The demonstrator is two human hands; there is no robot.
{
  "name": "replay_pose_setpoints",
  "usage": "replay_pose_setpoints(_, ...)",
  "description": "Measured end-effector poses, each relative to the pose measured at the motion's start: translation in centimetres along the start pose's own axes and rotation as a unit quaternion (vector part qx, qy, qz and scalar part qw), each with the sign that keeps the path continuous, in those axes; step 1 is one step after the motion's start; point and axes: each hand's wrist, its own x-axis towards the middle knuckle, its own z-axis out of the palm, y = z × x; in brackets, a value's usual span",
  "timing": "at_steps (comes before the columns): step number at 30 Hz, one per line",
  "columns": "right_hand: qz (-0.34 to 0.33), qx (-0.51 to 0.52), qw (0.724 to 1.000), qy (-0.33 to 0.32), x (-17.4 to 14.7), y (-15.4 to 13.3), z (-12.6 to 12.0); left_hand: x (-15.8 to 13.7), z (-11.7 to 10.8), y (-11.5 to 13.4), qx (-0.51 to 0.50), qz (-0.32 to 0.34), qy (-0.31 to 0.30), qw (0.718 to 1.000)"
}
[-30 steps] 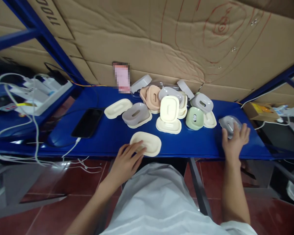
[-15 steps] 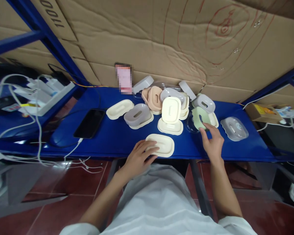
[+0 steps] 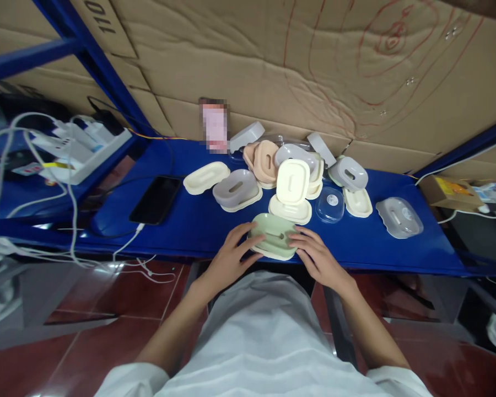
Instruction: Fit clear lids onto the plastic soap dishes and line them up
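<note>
Close to the table's front edge, a green plastic tray with a slot [image 3: 273, 230] sits on top of a cream tray [image 3: 278, 256], whose rim shows beneath it. My left hand [image 3: 233, 255] grips the left end of the green tray, fingertips over its rim. At the opposite end my right hand [image 3: 320, 256] has its fingers closed on the same tray. Just behind stand two stacked cream pieces [image 3: 292, 182]. A grey slotted tray [image 3: 236, 188] rests on a cream one to the left. The clear lid [image 3: 329, 205] lies right of the stack.
Peach trays [image 3: 267, 161] and grey ones [image 3: 348, 173] are heaped toward the cardboard wall [image 3: 240, 60]. A clear greyish lid [image 3: 400, 216] lies at the right. A black phone [image 3: 156, 200] with a white cable is at the left, and another phone [image 3: 215, 125] leans on the cardboard.
The green tray has come from the right side onto the cream tray in front, carried by my right hand. My left hand stays at the left end. The clear lid is now uncovered.
</note>
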Motion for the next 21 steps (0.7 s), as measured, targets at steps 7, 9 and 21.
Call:
replay_pose_setpoints(7,-0.054,-0.082,0.995,-0.011,0.1,-1.1,1.3,-0.3,0.8,-0.2,0.049,0.016,0.029,0.998)
replay_pose_setpoints(9,-0.029,-0.114,0.992,0.035,0.4,-0.8,0.5,-0.2,0.7,-0.1,0.040,0.016,0.027,0.999)
replay_pose_setpoints(21,0.339,-0.258,0.872,0.240,-0.8,6.1,-2.4,0.1,-0.9,0.8,-0.080,-0.053,-0.060,0.994)
